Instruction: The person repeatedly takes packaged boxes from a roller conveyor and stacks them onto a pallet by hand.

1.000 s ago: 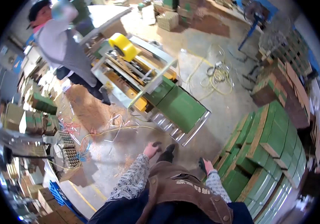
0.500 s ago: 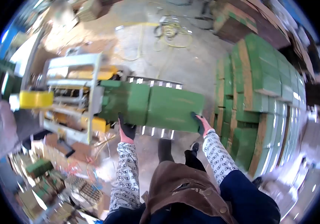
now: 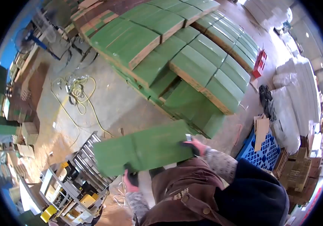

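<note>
Two green cardboard boxes lie end to end, held in front of my waist above the floor. My left hand, in a dark glove with bare pink fingers or skin showing, grips their near long edge. My right hand, gloved alike, presses on the right end of the boxes. Some fingers of both hands are hidden beneath or behind the cardboard. Just beyond the boxes rises a large stack of green boxes, stepped in uneven layers with brown cardboard sides showing.
A roller conveyor joins a taping machine at lower left. Yellow hose lies coiled on the concrete floor. To the right are a blue plastic pallet, plastic-wrapped white bundles and a red box. A fan stands far left.
The two boxes have come off the roller conveyor and are now held in both hands. My body has turned right, toward the stack; the conveyor has shifted to the lower left of view.
</note>
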`<state>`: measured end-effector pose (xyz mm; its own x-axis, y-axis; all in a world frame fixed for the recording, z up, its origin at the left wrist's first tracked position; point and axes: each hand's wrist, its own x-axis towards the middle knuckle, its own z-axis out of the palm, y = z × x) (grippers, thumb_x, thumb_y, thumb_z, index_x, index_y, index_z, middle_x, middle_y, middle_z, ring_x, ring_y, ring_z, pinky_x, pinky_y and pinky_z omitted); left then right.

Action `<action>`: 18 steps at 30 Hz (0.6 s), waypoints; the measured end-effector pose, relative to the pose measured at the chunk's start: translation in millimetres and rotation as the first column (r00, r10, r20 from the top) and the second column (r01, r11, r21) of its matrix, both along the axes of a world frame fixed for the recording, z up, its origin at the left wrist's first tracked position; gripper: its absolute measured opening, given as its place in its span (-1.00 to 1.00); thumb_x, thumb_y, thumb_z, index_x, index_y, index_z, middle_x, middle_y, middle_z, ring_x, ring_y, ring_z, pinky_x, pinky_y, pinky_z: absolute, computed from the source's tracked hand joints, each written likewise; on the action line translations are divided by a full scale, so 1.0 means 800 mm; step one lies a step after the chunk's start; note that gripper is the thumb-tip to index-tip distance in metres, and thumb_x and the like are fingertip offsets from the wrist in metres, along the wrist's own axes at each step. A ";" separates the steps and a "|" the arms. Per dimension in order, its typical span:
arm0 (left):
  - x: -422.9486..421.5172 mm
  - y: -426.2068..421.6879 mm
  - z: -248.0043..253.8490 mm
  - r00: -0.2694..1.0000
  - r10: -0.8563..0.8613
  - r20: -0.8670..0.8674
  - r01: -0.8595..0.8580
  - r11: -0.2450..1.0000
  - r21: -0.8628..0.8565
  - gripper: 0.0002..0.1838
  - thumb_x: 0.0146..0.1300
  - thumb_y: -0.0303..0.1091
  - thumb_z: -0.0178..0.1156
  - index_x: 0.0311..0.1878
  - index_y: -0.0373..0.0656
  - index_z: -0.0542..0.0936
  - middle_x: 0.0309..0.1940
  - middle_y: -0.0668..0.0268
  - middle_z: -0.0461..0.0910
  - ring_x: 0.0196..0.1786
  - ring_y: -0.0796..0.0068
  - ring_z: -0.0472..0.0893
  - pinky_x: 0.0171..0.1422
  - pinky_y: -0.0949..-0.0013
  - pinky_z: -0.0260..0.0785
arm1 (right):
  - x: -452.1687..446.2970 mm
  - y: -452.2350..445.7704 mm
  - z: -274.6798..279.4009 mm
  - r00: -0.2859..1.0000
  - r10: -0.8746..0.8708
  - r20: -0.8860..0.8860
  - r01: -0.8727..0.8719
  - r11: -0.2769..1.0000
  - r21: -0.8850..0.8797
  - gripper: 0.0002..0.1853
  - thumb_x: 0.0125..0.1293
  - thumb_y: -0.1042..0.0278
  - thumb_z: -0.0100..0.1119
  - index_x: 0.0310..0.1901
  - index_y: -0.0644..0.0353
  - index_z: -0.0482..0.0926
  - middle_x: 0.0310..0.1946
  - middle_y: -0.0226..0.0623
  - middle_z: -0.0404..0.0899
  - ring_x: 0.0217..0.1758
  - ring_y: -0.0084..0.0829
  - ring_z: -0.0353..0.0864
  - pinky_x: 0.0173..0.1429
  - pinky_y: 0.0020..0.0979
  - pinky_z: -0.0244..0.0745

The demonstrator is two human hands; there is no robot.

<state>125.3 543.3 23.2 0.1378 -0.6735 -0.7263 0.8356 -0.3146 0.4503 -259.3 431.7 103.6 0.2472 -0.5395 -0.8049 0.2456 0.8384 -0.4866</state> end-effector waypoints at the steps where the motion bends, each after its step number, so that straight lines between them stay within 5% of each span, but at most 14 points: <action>1: -0.036 -0.020 -0.016 0.991 -0.109 -0.073 0.107 0.994 -0.024 -0.53 0.19 -0.25 0.14 0.18 -0.09 0.40 0.10 0.26 0.46 0.10 0.30 0.44 0.21 0.22 0.25 | -0.054 0.034 -0.016 0.984 -0.177 0.007 0.176 0.984 0.023 -0.66 0.21 0.32 0.19 -0.02 0.32 0.48 -0.19 -0.30 0.58 -0.19 -0.47 0.60 -0.12 -0.45 0.55; 3: -0.120 -0.070 -0.047 0.916 -0.294 0.274 0.334 0.936 -0.110 -0.53 0.16 -0.38 0.16 0.17 -0.06 0.39 0.03 0.25 0.49 0.04 0.31 0.48 0.15 0.28 0.31 | -0.126 0.084 -0.008 0.939 -0.338 0.061 0.340 0.941 -0.010 -0.68 0.26 0.29 0.13 -0.03 0.30 0.48 -0.18 -0.32 0.58 -0.17 -0.47 0.58 -0.08 -0.43 0.53; 4: -0.151 -0.101 -0.050 0.665 -0.360 0.655 0.587 0.793 -0.161 -0.58 0.21 -0.33 0.12 0.16 -0.10 0.41 0.03 0.33 0.49 0.04 0.38 0.48 0.11 0.31 0.34 | -0.158 0.099 -0.003 0.908 -0.410 0.084 0.413 0.910 -0.026 -0.69 0.28 0.28 0.10 -0.03 0.29 0.49 -0.17 -0.33 0.57 -0.15 -0.47 0.57 -0.07 -0.42 0.51; 6: -0.220 -0.183 -0.032 0.644 -0.420 0.639 0.636 0.758 -0.144 -0.59 0.28 -0.25 0.08 0.17 -0.11 0.42 0.05 0.41 0.48 0.06 0.46 0.47 0.08 0.35 0.35 | -0.193 0.114 -0.010 0.824 -0.543 0.162 0.551 0.835 -0.002 -0.69 0.33 0.22 0.03 -0.02 0.24 0.49 -0.10 -0.35 0.54 -0.06 -0.46 0.52 0.03 -0.39 0.46; 7: -0.256 -0.227 -0.003 0.877 -0.421 0.231 0.452 0.887 -0.099 -0.57 0.29 -0.21 0.08 0.20 -0.09 0.40 0.06 0.41 0.48 0.07 0.48 0.46 0.08 0.35 0.34 | -0.200 0.115 -0.017 0.771 -0.616 0.162 0.626 0.779 -0.019 -0.68 0.33 0.19 0.03 0.00 0.20 0.49 -0.07 -0.37 0.53 -0.03 -0.47 0.50 0.06 -0.38 0.43; 10: -0.329 -0.331 0.024 0.787 -0.527 0.320 0.560 0.828 -0.012 -0.54 0.28 -0.10 0.09 0.22 0.02 0.38 0.08 0.45 0.46 0.09 0.53 0.44 0.08 0.37 0.30 | -0.211 0.080 -0.047 0.630 -0.755 0.180 0.766 0.643 0.017 -0.64 0.33 0.14 0.03 0.05 0.18 0.47 -0.08 -0.39 0.53 -0.04 -0.49 0.49 0.03 -0.40 0.42; 11: -0.339 -0.350 0.003 0.781 -0.538 0.318 0.571 0.821 -0.013 -0.53 0.27 -0.05 0.10 0.22 0.05 0.38 0.10 0.46 0.45 0.10 0.54 0.42 0.08 0.37 0.28 | -0.219 0.077 -0.091 0.723 -0.683 0.104 0.684 0.689 -0.237 -0.60 0.34 0.08 0.01 0.07 0.18 0.46 -0.08 -0.38 0.53 -0.03 -0.48 0.49 0.02 -0.40 0.42; 13: -0.369 -0.360 0.007 0.778 -0.520 0.353 0.550 0.835 0.017 -0.49 0.27 0.01 0.08 0.23 0.03 0.37 0.13 0.47 0.42 0.12 0.55 0.41 0.12 0.37 0.25 | -0.220 0.040 -0.093 0.588 -0.795 0.148 0.796 0.601 0.070 -0.53 0.33 0.00 0.00 0.10 0.18 0.43 -0.06 -0.35 0.53 -0.03 -0.44 0.50 0.03 -0.39 0.44; 16: -0.386 -0.374 0.014 0.808 -0.514 0.289 0.530 0.847 0.023 -0.44 0.25 0.05 0.08 0.26 0.04 0.35 0.18 0.49 0.36 0.16 0.55 0.36 0.18 0.36 0.20 | -0.200 0.004 -0.015 0.502 -0.829 0.246 0.829 0.543 0.137 -0.54 0.30 -0.02 0.02 0.06 0.16 0.44 -0.10 -0.31 0.54 -0.10 -0.34 0.54 0.02 -0.33 0.47; 18: -0.384 -0.367 -0.003 0.812 -0.523 0.259 0.549 0.835 -0.034 -0.42 0.24 0.10 0.06 0.27 0.07 0.34 0.19 0.53 0.36 0.19 0.56 0.33 0.22 0.36 0.16 | -0.205 0.005 -0.027 0.519 -0.820 0.241 0.816 0.559 0.145 -0.61 0.30 -0.02 0.03 0.00 0.08 0.46 -0.14 -0.40 0.53 -0.10 -0.40 0.51 0.01 -0.34 0.45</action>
<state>-181.6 249.7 20.5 -0.1136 -0.7580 -0.6423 0.4164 -0.6233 0.6619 -423.2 435.6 82.1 -0.1077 -0.6025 -0.7908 0.9353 0.2083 -0.2861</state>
